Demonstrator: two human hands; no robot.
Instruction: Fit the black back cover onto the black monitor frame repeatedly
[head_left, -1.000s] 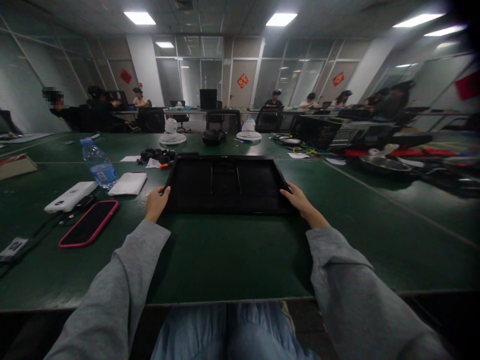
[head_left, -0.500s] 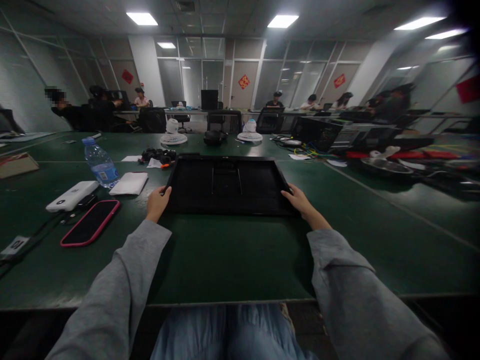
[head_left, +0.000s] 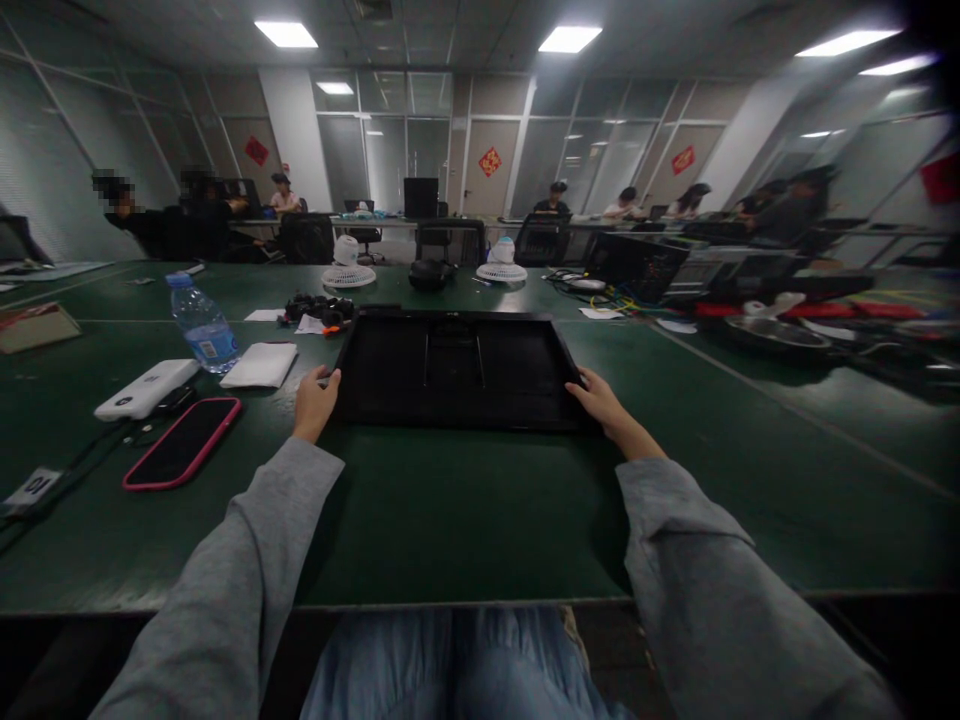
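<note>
A wide black rectangular tray-like panel [head_left: 375, 375] lies on the green table straight ahead of me. It has a raised rim and a narrow bracket-like frame [head_left: 454, 360] at its middle; its exact kind I cannot tell. My left hand [head_left: 315, 405] grips the panel's left edge, thumb on top. At the opposite edge my right hand [head_left: 600, 402] is closed the same way. The fingers under the rim are hidden on both sides. Left of my left hand are a white folded cloth or paper [head_left: 259, 365] and a phone in a pink case [head_left: 182, 445].
A water bottle [head_left: 202, 325] and a white power bank [head_left: 146, 390] with cables stand at left. Beyond the panel sit two small white fans [head_left: 349, 268] and a black case [head_left: 430, 274]. Computer parts [head_left: 637, 268] and a metal pan [head_left: 776, 338] lie right. Several people work behind.
The view shifts very slightly. Both hands keep their hold on the black panel, and it stays in place on the table.
</note>
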